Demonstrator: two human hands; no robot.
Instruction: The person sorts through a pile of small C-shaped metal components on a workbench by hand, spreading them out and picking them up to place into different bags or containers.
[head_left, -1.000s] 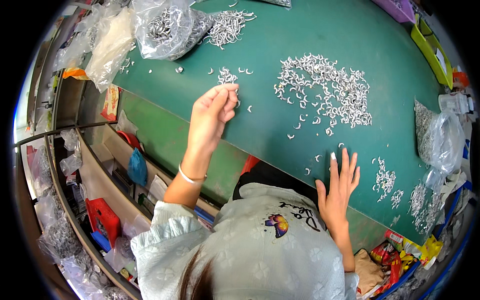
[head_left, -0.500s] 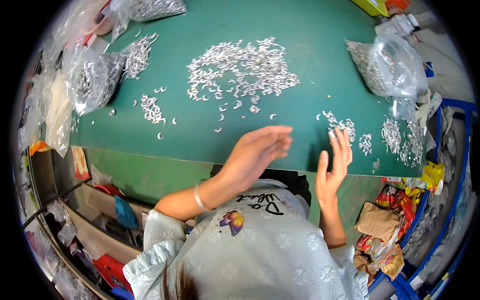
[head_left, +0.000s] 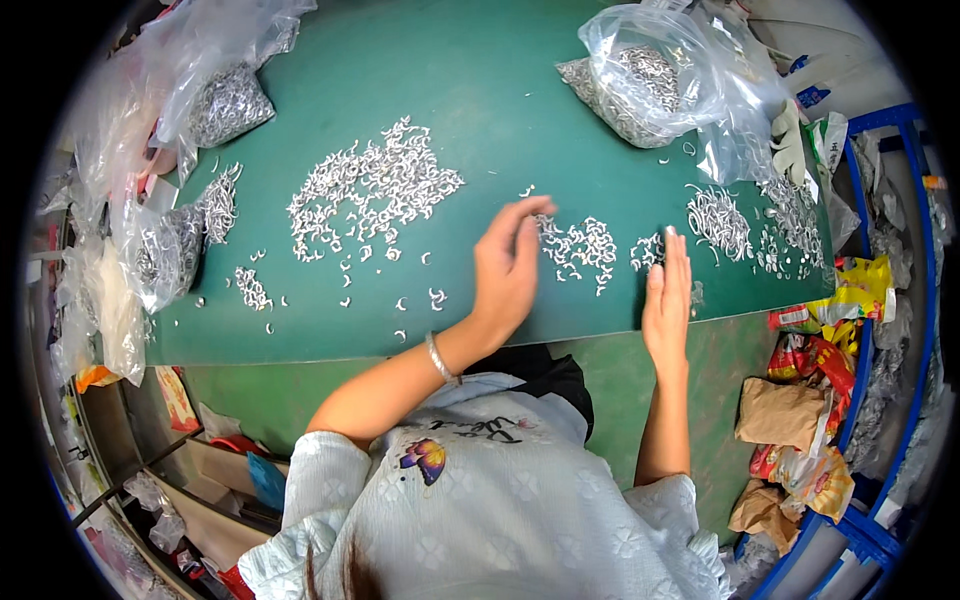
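While the left hand [head_left: 508, 262] leans over the table's near half, its fingers bend toward the right edge and their tips blur beside a pile [head_left: 588, 248] of small silvery crescents. That hand is half curled, thumb up; whether it grips a crescent I cannot tell. The pile lies between the 2 hands, its long axis slanting from the far left to the near right, the crescents in it pointing every way.

Near the table's near right corner, the right hand [head_left: 668, 305] is open and bare-palmed, fingers straight and together, aimed at the far side. Its tips are beside a small cluster [head_left: 647, 252]; contact is unclear.

A larger heap [head_left: 385, 185] spreads left of centre, its long axis rising from near left to far right, with stray crescents between it and the near edge. Toward the right edge, longer slivers [head_left: 718, 222] fan out.

The table [head_left: 500, 110] is smooth and green. Clear bags of pieces stand at its left edge [head_left: 165, 255] and far right [head_left: 650, 85]. Beyond the near edge are a green floor [head_left: 700, 440], a divided shelf [head_left: 215, 465] to the left, and a blue rack [head_left: 915, 250] with packets [head_left: 820, 360] to the right.
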